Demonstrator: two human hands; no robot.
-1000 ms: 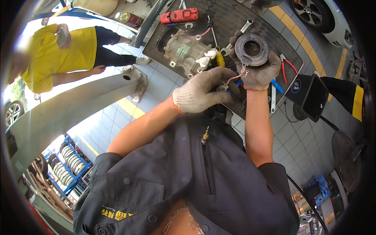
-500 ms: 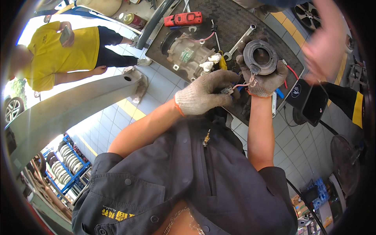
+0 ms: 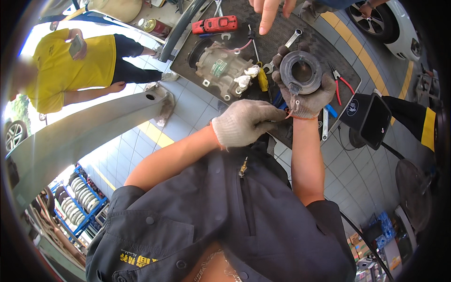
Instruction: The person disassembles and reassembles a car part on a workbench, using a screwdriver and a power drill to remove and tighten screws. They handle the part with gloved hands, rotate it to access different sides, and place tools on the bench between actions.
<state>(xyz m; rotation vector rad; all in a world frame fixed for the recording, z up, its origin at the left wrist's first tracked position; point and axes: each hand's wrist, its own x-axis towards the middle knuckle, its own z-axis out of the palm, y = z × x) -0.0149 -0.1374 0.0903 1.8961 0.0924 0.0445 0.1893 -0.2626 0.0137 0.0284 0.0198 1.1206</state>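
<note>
My right hand (image 3: 307,96), in a grey knit glove, holds up a dark round ring-shaped metal part (image 3: 300,72) with a hollow centre. My gloved left hand (image 3: 244,123) is closed beside it, its fingertips pinching a thin wire at the part's lower edge. Beyond them a grey metal compressor (image 3: 217,66) lies on a dark ribbed mat (image 3: 291,21). Another person's bare hand (image 3: 270,10) points down from the top edge toward the mat.
On the mat lie a red tool (image 3: 215,24), a spanner (image 3: 284,46), red-handled pliers (image 3: 339,80) and a yellow-handled tool (image 3: 263,80). A person in a yellow shirt (image 3: 70,66) sits at the left. A white car (image 3: 390,23) stands at top right, a dark case (image 3: 371,117) at right.
I have lifted the ring part a little higher and kept both hands on it. The other person's hand moved from the upper right to the top centre, now pointing down.
</note>
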